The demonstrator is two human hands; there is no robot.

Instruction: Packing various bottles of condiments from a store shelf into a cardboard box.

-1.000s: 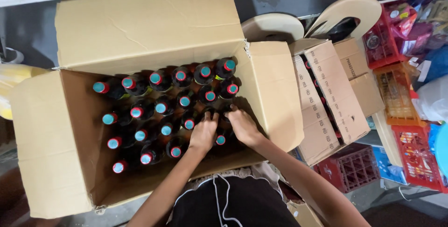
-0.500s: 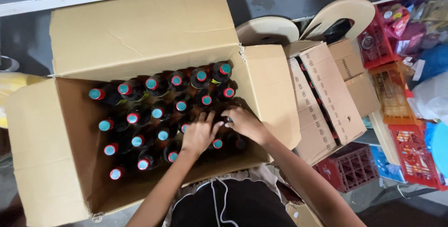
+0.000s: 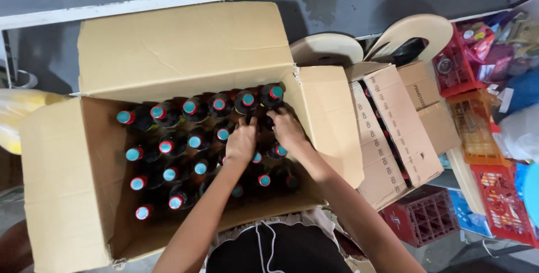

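Left hand: your left hand (image 3: 241, 141) is down inside the large open brown cardboard box (image 3: 185, 48), fingers curled over the tops of the dark bottles in the right half of the box; you cannot tell whether they grip one neck or only rest on the caps.
Right hand: your right hand (image 3: 287, 128) sits just beside the left, close to the box's right wall, fingers bent down among the bottle necks; the grasp itself is hidden.
Bottles: the dark glass bottles with teal-and-red caps (image 3: 191, 141) stand upright in rows, filling most of the box; the ones under your hands are in the rows nearest the right wall.
Box flaps: all four flaps are folded outward, the far one standing up widest.
Neighbouring carton: a second, smaller open cardboard carton (image 3: 393, 132) stands touching the right flap.
Behind it: two pale round wooden discs (image 3: 325, 48) lean by the dark wall.
Right edge: red plastic crates (image 3: 499, 205) with packaged goods sit well apart from your hands.
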